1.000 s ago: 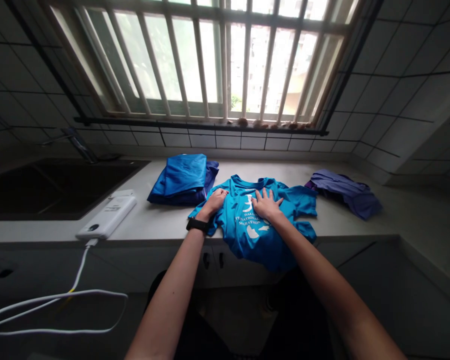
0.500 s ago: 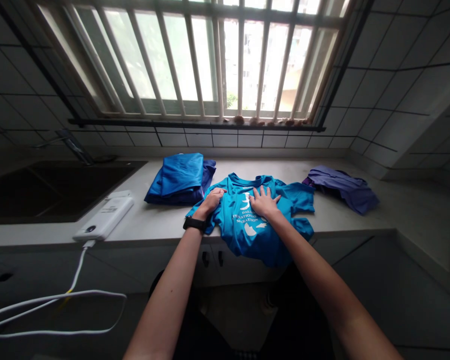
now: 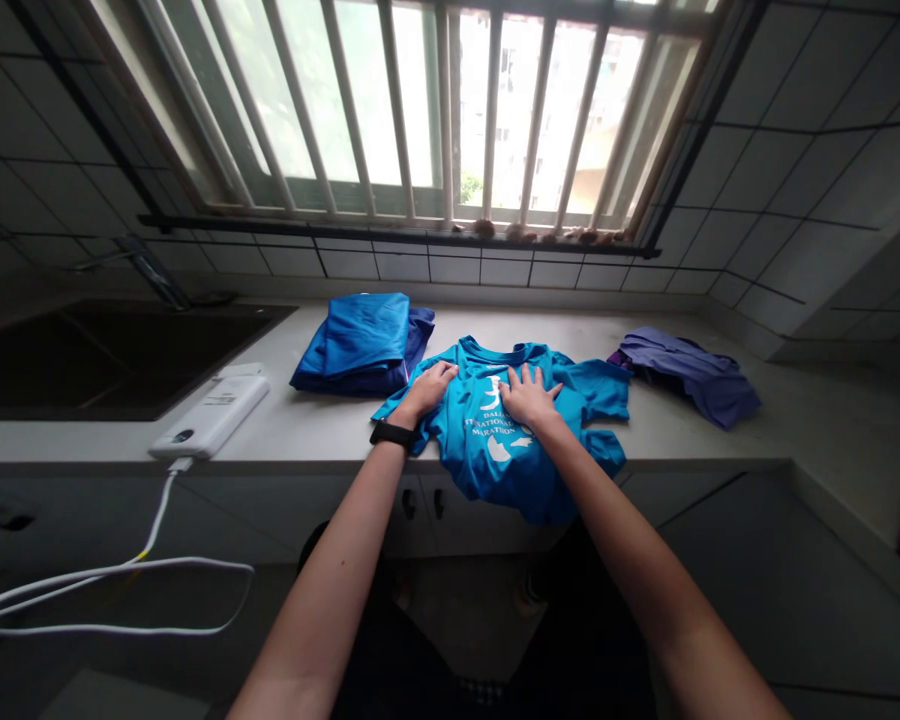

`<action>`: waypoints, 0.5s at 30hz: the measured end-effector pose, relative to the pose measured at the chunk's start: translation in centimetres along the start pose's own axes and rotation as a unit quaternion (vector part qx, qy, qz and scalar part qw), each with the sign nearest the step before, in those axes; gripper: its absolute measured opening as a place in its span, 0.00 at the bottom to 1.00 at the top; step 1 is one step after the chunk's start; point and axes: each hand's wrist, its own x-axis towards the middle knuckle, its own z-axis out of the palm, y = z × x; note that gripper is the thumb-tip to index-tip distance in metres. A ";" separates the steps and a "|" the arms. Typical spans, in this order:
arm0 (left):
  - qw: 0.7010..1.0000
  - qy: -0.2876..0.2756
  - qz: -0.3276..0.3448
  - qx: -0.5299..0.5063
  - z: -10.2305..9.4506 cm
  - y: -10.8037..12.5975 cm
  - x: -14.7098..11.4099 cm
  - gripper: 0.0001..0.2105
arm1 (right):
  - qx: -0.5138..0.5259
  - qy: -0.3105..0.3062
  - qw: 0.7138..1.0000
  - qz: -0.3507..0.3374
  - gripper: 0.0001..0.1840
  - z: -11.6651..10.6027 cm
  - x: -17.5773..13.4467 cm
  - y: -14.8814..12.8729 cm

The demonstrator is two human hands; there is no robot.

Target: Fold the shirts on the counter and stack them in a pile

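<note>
A blue T-shirt [image 3: 487, 470] with white marathon lettering lies front up on the counter, its collar toward the window and its lower part hanging over the front edge. My right hand [image 3: 531, 398] rests flat on the chest print, fingers spread. On the shirt's left shoulder lies my left hand [image 3: 426, 390], palm down with its fingers stretched out close together; a black band circles that wrist. The shirt's right sleeve spreads out beyond my right hand, and some cloth is bunched beneath it.
Folded blue clothes [image 3: 364, 340] are stacked left of the shirt. A crumpled purple garment [image 3: 686, 370] lies at the right. A white power bank [image 3: 214, 415] with a cable stands beside the dark sink [image 3: 82, 365]. Behind the white counter [image 3: 330, 430] is a barred window [image 3: 412, 110].
My left hand's fingers have straightened from a curled hold and now lie flatter on the shoulder cloth. My right hand stays on the print. The camera view has shifted slightly.
</note>
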 end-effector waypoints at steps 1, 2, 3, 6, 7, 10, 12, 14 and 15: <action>1.000 -0.005 0.007 0.011 0.0 0.0 -0.1 0.15 | 0.000 -0.001 1.000 -0.001 0.37 0.0 0.0 0.0; 1.000 -0.010 0.013 0.023 0.1 -0.1 -0.1 0.15 | 0.000 -0.001 1.000 0.000 0.37 0.0 0.0 0.0; 0.999 -0.016 0.019 0.036 0.1 -0.2 -0.1 0.16 | 0.001 0.000 1.000 0.001 0.37 0.0 0.1 0.0; 0.994 -0.036 0.039 0.092 0.6 -0.3 0.1 0.16 | 0.003 0.005 1.000 0.003 0.36 0.2 0.0 -0.1; 0.992 -0.040 0.044 0.109 0.7 -0.3 0.2 0.16 | 0.003 0.007 1.000 0.003 0.36 0.2 -0.1 -0.1; 0.987 -0.057 0.037 0.146 0.5 0.5 0.3 0.15 | -0.003 0.016 1.000 -0.002 0.35 -0.2 -0.7 -0.1; 0.984 -0.085 0.029 0.157 -0.3 1.3 -0.1 0.16 | -0.007 0.020 1.000 -0.015 0.34 -1.2 -1.2 0.1; 0.980 -0.114 0.022 0.160 -1.5 1.9 -0.9 0.18 | -0.005 0.016 0.999 -0.027 0.33 -2.6 -1.7 0.6; 0.979 -0.126 0.018 0.162 -2.1 2.0 -1.4 0.19 | -0.006 0.020 0.999 -0.027 0.32 -3.4 -1.9 1.0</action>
